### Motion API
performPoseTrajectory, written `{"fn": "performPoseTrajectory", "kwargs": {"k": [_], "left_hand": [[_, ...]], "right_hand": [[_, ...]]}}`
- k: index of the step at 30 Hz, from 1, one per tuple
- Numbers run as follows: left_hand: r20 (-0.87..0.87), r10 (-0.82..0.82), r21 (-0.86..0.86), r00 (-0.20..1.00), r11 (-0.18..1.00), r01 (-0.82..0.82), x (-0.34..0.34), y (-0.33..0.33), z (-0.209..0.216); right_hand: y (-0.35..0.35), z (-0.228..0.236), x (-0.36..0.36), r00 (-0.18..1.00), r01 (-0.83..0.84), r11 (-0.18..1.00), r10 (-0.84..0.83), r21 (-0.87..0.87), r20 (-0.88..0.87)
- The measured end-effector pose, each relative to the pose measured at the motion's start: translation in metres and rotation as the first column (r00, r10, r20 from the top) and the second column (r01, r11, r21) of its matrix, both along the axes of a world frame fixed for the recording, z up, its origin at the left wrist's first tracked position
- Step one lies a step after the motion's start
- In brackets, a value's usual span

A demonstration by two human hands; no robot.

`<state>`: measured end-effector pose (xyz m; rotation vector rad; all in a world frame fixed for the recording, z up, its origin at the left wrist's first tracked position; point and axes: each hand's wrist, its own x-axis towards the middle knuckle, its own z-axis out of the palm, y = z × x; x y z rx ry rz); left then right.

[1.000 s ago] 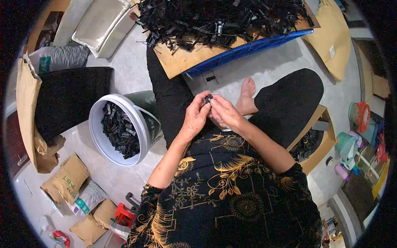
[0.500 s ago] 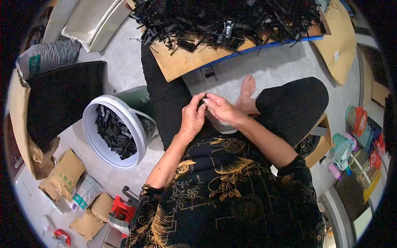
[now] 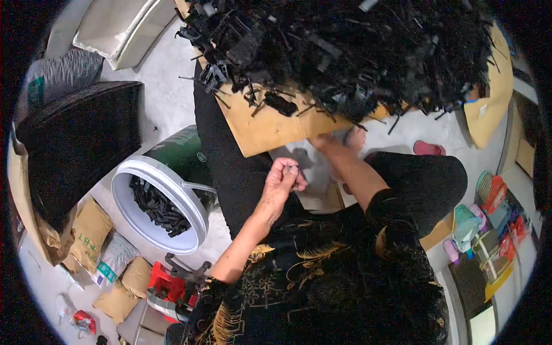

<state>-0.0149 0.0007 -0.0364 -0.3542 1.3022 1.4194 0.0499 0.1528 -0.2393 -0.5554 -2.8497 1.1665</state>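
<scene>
My left hand is held above my lap, closed, with the thumb pressed against curled fingers. Whatever it may be holding is hidden inside the fingers. My right hand reaches forward past the near edge of a tan board, which covers its fingers. On that board lies a large heap of black plastic parts, thin pieces with sprue-like sticks. One dark piece lies near the board's front edge.
Left of my leg, a tilted green bucket with a white rim holds black parts. Beyond it stands a large dark-lined carton. Several sacks and a red-and-grey object are at lower left. A pink slipper lies ahead right.
My hands, together over my lap before, have parted. The right has gone forward under the board's edge; the left stays closed. The view has shifted, so the heap fills more of it.
</scene>
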Motion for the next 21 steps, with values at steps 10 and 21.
{"fn": "performPoseTrajectory", "kwargs": {"k": [10, 21], "left_hand": [[-0.035, -0.042, 0.020, 0.998, 0.999, 0.043, -0.002, -0.003, 0.004], [-0.407, -0.205, -0.099, 0.890, 0.979, 0.181, 0.015, 0.007, -0.006]], "right_hand": [[-0.027, -0.039, -0.026, 0.923, -0.034, 0.968, -0.064, 0.248, 0.379], [0.025, 0.134, -0.001, 0.960, 0.204, 0.543, 0.053, -0.815, 0.276]]}}
